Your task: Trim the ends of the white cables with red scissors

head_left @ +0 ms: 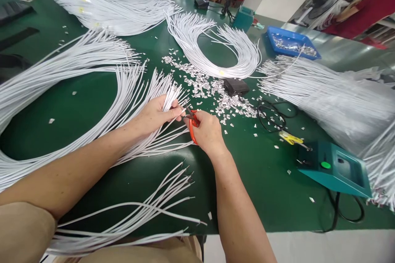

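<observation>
My left hand (162, 113) is closed around a bunch of white cables (173, 95), whose ends fan out past the fingers. One cable end sticks out between thumb and forefinger. My right hand (208, 129) grips small scissors with red-orange handles (192, 131). Their dark blades meet the cable end at my left fingertips; whether they are fully closed I cannot make out. Long looped cables (101, 135) run beneath my left forearm. Nearer my lap lies a smaller group of loose cables (148, 209) with dark, thin tips.
Small silvery scraps (212, 88) litter the green table (247, 164) around a black block (236, 87). More cable bundles (111, 0) lie behind, with a blue tray (291, 33) of scraps at back right. A teal device (336, 168) with a yellow clip (290, 137) stands right. Another person's sleeve (364, 14) shows beyond.
</observation>
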`<action>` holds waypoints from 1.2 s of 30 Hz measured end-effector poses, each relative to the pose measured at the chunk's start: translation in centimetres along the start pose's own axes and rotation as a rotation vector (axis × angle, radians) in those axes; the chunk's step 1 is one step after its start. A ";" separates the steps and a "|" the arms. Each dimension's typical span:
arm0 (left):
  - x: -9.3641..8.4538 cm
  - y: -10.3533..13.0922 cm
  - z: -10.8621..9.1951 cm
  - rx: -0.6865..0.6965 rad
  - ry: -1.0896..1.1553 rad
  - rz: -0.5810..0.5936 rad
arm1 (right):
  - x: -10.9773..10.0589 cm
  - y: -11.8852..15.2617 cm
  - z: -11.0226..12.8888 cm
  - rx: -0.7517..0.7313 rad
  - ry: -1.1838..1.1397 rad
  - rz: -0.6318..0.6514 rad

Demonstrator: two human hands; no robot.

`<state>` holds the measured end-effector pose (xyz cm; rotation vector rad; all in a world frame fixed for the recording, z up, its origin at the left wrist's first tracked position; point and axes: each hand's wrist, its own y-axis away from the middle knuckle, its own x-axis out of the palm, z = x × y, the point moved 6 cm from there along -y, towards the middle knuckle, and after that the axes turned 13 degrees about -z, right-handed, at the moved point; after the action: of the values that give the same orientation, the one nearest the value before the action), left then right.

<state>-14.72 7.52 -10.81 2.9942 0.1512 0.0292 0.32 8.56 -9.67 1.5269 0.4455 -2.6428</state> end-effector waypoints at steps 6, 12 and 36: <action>-0.3 0.0 -0.2 0.041 -0.076 -0.061 | -0.1 0.0 0.1 -0.055 0.056 -0.059; -0.1 0.2 -0.6 0.088 -0.092 -0.066 | 0.0 0.2 -0.1 -0.096 0.082 -0.136; 0.5 0.4 -0.1 0.039 -0.124 -0.039 | -0.2 0.1 -0.9 0.508 -1.011 -0.107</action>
<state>-14.23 7.18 -10.63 3.0192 0.1990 -0.1645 1.20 8.69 -9.92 0.0217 -0.2392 -3.2713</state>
